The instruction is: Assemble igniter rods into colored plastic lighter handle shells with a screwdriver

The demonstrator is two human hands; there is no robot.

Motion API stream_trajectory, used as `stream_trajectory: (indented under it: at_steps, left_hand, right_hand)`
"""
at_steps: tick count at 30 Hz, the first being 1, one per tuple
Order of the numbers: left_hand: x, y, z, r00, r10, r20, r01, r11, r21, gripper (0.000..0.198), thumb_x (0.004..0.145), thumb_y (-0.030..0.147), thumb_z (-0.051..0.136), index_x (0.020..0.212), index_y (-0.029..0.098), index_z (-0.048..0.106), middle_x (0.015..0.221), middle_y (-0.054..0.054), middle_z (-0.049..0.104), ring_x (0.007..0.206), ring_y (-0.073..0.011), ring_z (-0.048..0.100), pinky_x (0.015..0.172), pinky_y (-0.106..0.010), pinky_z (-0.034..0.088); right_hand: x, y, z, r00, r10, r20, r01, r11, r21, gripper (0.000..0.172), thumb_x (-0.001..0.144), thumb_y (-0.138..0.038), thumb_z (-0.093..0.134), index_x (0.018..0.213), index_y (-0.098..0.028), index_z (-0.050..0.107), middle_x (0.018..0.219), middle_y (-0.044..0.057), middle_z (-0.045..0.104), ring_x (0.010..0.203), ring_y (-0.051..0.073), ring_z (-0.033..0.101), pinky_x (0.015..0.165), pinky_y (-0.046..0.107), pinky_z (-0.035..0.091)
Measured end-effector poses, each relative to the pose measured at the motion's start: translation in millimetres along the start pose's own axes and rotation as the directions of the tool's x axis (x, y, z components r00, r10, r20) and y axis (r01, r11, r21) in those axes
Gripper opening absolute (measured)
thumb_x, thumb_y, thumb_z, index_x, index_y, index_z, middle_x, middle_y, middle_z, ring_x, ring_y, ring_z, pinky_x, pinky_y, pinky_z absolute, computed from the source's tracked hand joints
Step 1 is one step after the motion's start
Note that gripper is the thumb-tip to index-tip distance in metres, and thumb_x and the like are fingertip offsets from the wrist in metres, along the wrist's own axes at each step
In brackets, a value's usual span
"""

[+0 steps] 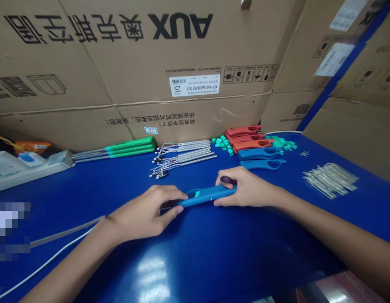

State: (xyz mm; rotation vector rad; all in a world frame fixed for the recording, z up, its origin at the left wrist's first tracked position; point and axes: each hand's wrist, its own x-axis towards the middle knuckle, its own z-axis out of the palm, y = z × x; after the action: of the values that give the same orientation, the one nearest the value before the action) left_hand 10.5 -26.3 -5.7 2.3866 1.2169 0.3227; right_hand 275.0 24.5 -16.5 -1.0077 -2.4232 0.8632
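Note:
A blue utility lighter casing [209, 195] lies between my two hands, tilted slightly up to the right. My left hand [147, 210] pinches its left end between thumb and fingers. A small green piece [197, 194] shows in the casing's opening. My right hand [247, 187] is closed around the right end, and a dark purple, pen-like stick [226, 180] is tucked in the same hand. Its tip and far end are hidden. Behind the right hand lie more blue casings [262, 164] and red casings [245, 130].
Metal tubes with wires [195, 159] lie behind my hands. Green-handled lighters [131, 148] and a power strip [56, 164] are at the left. Green caps [224, 145] and a bundle of clear tubes [332, 180] are farther right. Cardboard [134, 84] walls the back; a white cable [56, 256] runs at left.

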Motion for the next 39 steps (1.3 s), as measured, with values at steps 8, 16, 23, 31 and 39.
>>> stream_trajectory:
  at_steps: [8,16,23,31,39]
  left_hand:
    - [-1.8,3.5,5.7,1.0,-0.013,-0.019,0.016,0.984,0.177,0.011,0.09,0.027,0.051,0.093,0.023,0.06,0.079,0.0,0.065,0.064,-0.0154,0.058,0.06,-0.027,0.041]
    - [0.6,14.6,21.1,0.997,0.048,-0.068,-0.042,0.996,0.085,0.013,0.094,0.026,0.049,0.107,0.025,0.05,0.101,-0.001,0.067,0.088,-0.0189,0.066,0.074,-0.03,0.049]
    - [3.3,16.3,29.3,0.995,0.081,-0.065,-0.079,0.996,0.033,0.012,0.096,0.028,0.048,0.108,0.026,0.049,0.104,0.0,0.066,0.092,-0.0177,0.065,0.077,-0.03,0.05]
    - [2.8,17.9,27.1,0.998,-0.02,-0.065,0.017,0.999,-0.044,0.019,0.094,0.03,0.054,0.111,0.028,0.048,0.101,0.003,0.068,0.087,-0.0162,0.067,0.073,-0.028,0.05]
    - [4.9,19.7,28.5,1.0,-0.027,-0.005,0.027,0.999,-0.023,0.017,0.093,0.029,0.055,0.109,0.027,0.051,0.1,0.002,0.07,0.089,-0.0195,0.067,0.073,-0.03,0.049]
  right_hand:
    - [-1.4,0.2,5.0,0.994,-0.104,0.023,0.106,0.985,-0.135,0.041,0.071,-0.043,0.077,0.065,-0.02,0.043,0.062,-0.006,0.043,0.057,0.01,0.04,0.055,0.024,0.029]
    - [-4.8,-15.4,26.4,0.936,-0.351,-0.006,0.336,0.902,-0.271,0.027,0.083,-0.023,0.062,0.066,-0.02,0.042,0.097,0.008,0.058,0.091,0.02,0.048,0.081,0.034,0.038]
    - [-6.6,-22.7,37.9,0.955,-0.297,0.026,0.297,0.947,-0.123,0.034,0.081,-0.009,0.059,0.062,-0.02,0.033,0.067,-0.001,0.046,0.072,0.015,0.045,0.07,0.029,0.035]
    - [-7.1,-25.3,40.0,0.99,0.044,-0.136,-0.036,0.997,0.065,0.025,0.067,-0.018,0.081,0.062,-0.015,0.057,0.064,-0.005,0.049,0.055,0.008,0.041,0.053,0.024,0.029]
    - [-6.7,-31.0,44.3,0.988,0.071,-0.134,-0.066,0.997,0.036,0.024,0.066,-0.014,0.081,0.061,-0.015,0.058,0.065,-0.004,0.048,0.058,0.009,0.043,0.052,0.023,0.03]
